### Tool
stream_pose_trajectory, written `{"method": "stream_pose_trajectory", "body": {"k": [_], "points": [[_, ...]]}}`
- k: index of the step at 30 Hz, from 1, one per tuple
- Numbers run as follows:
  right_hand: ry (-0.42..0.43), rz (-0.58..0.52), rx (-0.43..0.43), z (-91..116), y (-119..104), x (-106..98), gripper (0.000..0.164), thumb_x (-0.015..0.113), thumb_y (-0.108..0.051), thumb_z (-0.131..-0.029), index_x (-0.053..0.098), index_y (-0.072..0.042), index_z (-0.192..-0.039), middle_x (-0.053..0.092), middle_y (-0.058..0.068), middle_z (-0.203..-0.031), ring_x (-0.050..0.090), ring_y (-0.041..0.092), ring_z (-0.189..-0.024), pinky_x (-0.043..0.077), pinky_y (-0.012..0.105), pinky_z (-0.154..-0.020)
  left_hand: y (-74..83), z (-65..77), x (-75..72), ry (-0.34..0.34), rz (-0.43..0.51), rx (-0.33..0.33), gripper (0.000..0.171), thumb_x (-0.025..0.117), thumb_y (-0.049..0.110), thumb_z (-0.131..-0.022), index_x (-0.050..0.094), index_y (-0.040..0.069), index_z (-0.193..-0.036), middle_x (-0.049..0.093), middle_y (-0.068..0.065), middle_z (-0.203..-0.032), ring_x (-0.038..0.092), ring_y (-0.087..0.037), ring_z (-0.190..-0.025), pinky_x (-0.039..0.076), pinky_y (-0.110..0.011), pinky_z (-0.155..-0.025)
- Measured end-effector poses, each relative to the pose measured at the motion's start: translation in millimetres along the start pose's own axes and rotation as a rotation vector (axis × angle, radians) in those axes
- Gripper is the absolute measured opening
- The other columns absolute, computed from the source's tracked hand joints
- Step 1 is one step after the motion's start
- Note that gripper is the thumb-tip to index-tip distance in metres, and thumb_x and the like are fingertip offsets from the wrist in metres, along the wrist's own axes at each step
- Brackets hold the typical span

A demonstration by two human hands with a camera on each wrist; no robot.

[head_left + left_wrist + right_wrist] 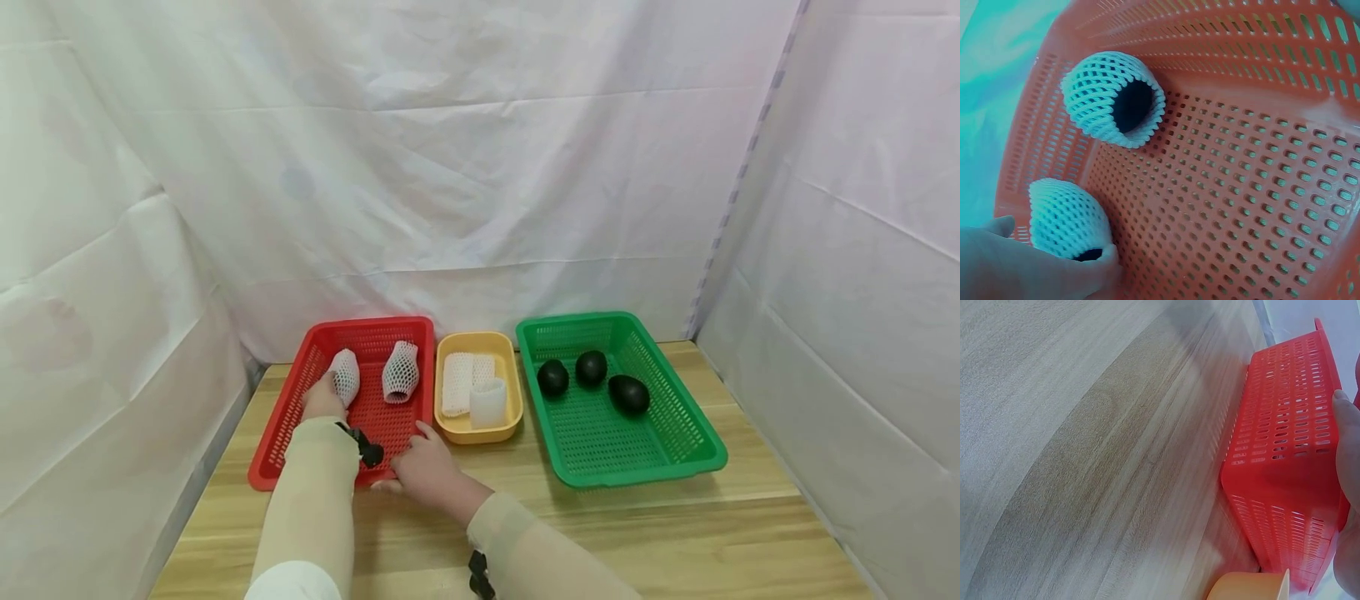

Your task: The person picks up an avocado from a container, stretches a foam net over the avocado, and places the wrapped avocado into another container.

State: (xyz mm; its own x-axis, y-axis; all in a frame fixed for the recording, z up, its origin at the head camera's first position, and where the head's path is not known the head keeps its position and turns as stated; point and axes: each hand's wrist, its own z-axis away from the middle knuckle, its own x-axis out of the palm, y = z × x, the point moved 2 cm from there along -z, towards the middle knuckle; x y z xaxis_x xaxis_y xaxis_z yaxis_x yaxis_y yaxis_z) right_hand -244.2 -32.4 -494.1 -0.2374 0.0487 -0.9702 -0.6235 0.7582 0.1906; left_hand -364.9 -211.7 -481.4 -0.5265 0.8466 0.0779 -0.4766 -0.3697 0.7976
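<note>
On the left of the head view, my left hand (pixel 324 398) reaches into the red basket (pixel 372 410) and holds a dark avocado wrapped in a white foam net (pixel 346 375). The left wrist view shows thumb and fingers on either side of that net (pixel 1069 215), with dark skin showing at its open end. A second netted avocado (pixel 401 372) lies apart from it, against the basket's far side. My right hand (pixel 431 471) grips the basket's near right corner. In the right wrist view its thumb (pixel 1345 409) lies over the rim, against the outer wall.
A yellow tray (pixel 480 437) with several white foam nets (pixel 457 383) stands right beside the red basket. Farther right is a green basket (pixel 622 477) holding three bare avocados (pixel 628 394). White cloth (pixel 480 183) hangs behind and at both sides of the wooden table (pixel 600 533).
</note>
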Motion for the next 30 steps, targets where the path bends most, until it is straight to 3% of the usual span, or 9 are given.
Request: {"method": "stream_pose_trajectory", "body": {"k": [2,7,13,15,17,20,23,26,30], "points": [[0.0,0.007,-0.004,-0.8,0.1,1.5,0.049,0.041,-0.065,-0.095,0.074,-0.03,-0.087,0.068,-0.017,-0.077,0.055,0.009,-0.083,0.028,0.042,-0.11,2.4,1.7,0.1,0.038,0.051,-0.006,0.079,0.055,0.042,-0.095,0.014,0.015,-0.157,0.019,-0.004,-0.157,0.025,-0.018,-0.138,0.029,-0.032,-0.111],[-0.012,0.003,-0.005,-2.8,-0.2,4.7,0.05,0.039,-0.065,-0.095,0.075,-0.029,-0.089,0.069,-0.016,-0.079,0.055,0.01,-0.082,0.026,0.043,-0.111,8.0,5.5,-0.4,0.072,0.05,0.001,0.076,0.056,0.042,-0.093,0.021,0.014,-0.155,0.025,-0.002,-0.155,0.027,-0.015,-0.136,0.023,-0.029,-0.112],[-0.024,-0.017,-0.009,-3.7,-2.2,5.2,0.051,0.039,-0.065,-0.095,0.074,-0.029,-0.088,0.069,-0.015,-0.079,0.054,0.01,-0.081,0.026,0.044,-0.111,15.2,8.4,2.3,0.068,0.262,-0.039,0.071,0.061,0.033,-0.092,0.026,0.022,-0.152,0.025,0.003,-0.152,0.027,-0.011,-0.131,0.028,-0.024,-0.108],[-0.03,-0.02,-0.007,-3.6,-2.8,4.1,0.052,0.038,-0.065,-0.095,0.074,-0.028,-0.087,0.069,-0.015,-0.079,0.055,0.011,-0.082,0.026,0.045,-0.111,18.4,13.0,2.8,0.044,0.242,-0.028,0.069,0.058,0.033,-0.093,0.024,0.023,-0.152,0.022,0.002,-0.152,0.024,-0.013,-0.131,0.027,-0.026,-0.109],[-0.043,-0.032,-0.002,-3.5,-3.1,2.8,0.053,0.038,-0.066,-0.095,0.074,-0.027,-0.087,0.07,-0.014,-0.081,0.057,0.012,-0.086,0.026,0.045,-0.111,21.6,19.6,2.3,0.022,0.122,-0.007,0.066,0.052,0.038,-0.095,0.022,0.023,-0.152,0.02,-0.001,-0.152,0.022,-0.016,-0.13,0.026,-0.03,-0.109],[-0.076,-0.07,0.006,-3.7,-2.7,1.4,0.054,0.038,-0.065,-0.095,0.075,-0.026,-0.092,0.071,-0.012,-0.086,0.059,0.014,-0.096,0.025,0.046,-0.112,28.3,30.7,3.1,-0.009,0.034,0.027,0.064,0.047,0.04,-0.095,0.023,0.023,-0.152,0.017,-0.005,-0.154,0.019,-0.02,-0.132,0.027,-0.036,-0.11],[-0.119,-0.143,0.017,-3.4,-1.2,0.7,0.053,0.041,-0.064,-0.096,0.076,-0.024,-0.102,0.072,-0.01,-0.095,0.059,0.018,-0.106,0.021,0.046,-0.114,35.1,38.5,6.1,-0.001,0.02,0.04,0.063,0.048,0.039,-0.094,0.025,0.024,-0.151,0.019,-0.003,-0.154,0.02,-0.02,-0.133,0.028,-0.038,-0.11],[-0.132,-0.182,0.014,-1.8,1.7,-0.2,0.052,0.043,-0.063,-0.095,0.073,-0.023,-0.112,0.07,-0.009,-0.106,0.055,0.019,-0.113,0.018,0.046,-0.115,43.5,40.8,11.2,0.022,0.037,0.094,0.062,0.05,0.031,-0.092,0.028,0.018,-0.149,0.026,-0.001,-0.151,0.026,-0.019,-0.131,0.029,-0.034,-0.107],[-0.06,-0.178,0.024,1.2,10.9,-4.3,0.054,0.042,-0.063,-0.096,0.067,-0.024,-0.122,0.064,-0.008,-0.122,0.049,0.017,-0.12,0.018,0.05,-0.114,53.8,43.9,19.4,0.006,0.042,0.188,0.065,0.05,0.024,-0.092,0.024,0.014,-0.151,0.028,-0.001,-0.152,0.029,-0.017,-0.132,0.031,-0.029,-0.106]]}}
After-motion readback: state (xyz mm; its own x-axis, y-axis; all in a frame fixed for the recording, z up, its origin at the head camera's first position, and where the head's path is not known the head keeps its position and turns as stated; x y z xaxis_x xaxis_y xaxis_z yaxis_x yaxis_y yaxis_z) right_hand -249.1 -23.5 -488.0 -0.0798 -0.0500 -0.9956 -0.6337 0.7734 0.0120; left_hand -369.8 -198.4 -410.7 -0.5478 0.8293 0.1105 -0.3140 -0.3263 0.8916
